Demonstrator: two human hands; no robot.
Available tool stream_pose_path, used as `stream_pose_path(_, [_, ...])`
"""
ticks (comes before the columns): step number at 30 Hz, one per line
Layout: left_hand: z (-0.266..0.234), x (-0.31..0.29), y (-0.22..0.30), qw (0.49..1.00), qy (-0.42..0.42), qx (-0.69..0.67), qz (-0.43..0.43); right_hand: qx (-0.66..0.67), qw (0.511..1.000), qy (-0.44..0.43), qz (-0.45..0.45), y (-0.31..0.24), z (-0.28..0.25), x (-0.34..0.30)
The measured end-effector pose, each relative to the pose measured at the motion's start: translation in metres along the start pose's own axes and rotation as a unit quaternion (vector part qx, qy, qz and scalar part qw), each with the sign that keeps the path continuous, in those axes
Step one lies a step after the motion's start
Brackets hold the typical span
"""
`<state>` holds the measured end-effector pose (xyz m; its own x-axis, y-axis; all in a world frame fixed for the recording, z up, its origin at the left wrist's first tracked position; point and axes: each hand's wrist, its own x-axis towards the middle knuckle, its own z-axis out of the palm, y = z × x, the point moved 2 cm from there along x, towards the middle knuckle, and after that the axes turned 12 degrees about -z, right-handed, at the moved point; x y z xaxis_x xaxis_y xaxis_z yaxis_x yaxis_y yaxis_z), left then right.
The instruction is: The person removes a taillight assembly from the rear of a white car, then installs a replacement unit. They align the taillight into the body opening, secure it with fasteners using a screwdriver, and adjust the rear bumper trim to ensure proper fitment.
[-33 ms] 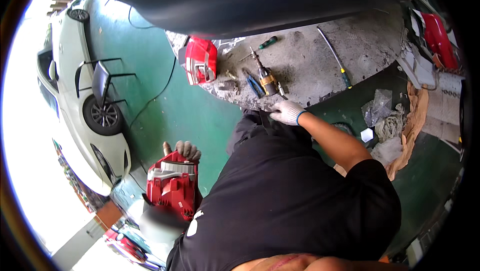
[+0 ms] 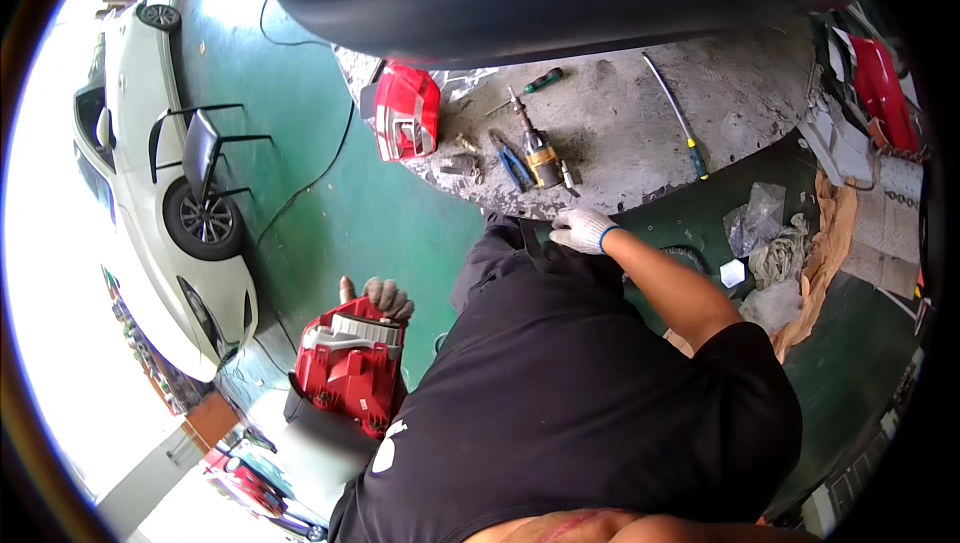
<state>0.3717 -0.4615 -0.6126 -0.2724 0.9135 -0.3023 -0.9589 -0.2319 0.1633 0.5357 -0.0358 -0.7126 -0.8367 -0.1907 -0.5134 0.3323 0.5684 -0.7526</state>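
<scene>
My left hand (image 2: 388, 297), in a grey glove, grips the upper end of a red tail light (image 2: 350, 368), its thumb apart from the curled fingers. The light's back side, with a pale grey part, faces up. My right hand (image 2: 583, 231), in a white glove with a blue cuff, hovers at the near edge of the worn grey table (image 2: 640, 103). Its fingers are loosely bent, with nothing visible in them. Just beyond it lie a yellow-and-black power driver (image 2: 540, 158) and blue-handled pliers (image 2: 515, 169). A second red tail light (image 2: 408, 113) sits at the table's left end.
A large dark bumper-like panel (image 2: 540, 3) overhangs the table's far side. Two screwdrivers lie there, one green-handled (image 2: 543, 81), one long with a yellow-and-blue handle (image 2: 694, 155). Plastic bags (image 2: 760, 215) and brown paper (image 2: 828, 238) lie right. A chair (image 2: 203, 155) and white car (image 2: 140, 173) stand left.
My right hand has drawn slightly right and down, back from the table edge. My left hand and the tail light have shifted a little to the right. The view has moved slightly.
</scene>
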Motion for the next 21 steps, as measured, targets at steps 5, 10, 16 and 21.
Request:
stream_pose_path(5, [-0.031, -0.003, -0.022, 0.998, -0.032, -0.058, -0.018, 0.018, 0.998, -0.004, 0.064, 0.035, 0.043, 0.025])
stream_pose_path(10, [-0.058, -0.018, -0.002, 0.994, -0.036, -0.095, -0.032, 0.024, 0.994, 0.027, 0.105, 0.039, 0.074, 0.055])
stream_pose_path(16, [-0.074, -0.02, 0.025, 0.992, -0.059, -0.108, -0.037, 0.028, 0.987, 0.036, 0.152, 0.01, 0.082, 0.054])
stream_pose_path(21, [-0.096, -0.005, 0.038, 0.985, -0.102, -0.138, -0.023, 0.048, 0.987, 0.08, 0.132, -0.039, 0.054, 0.055])
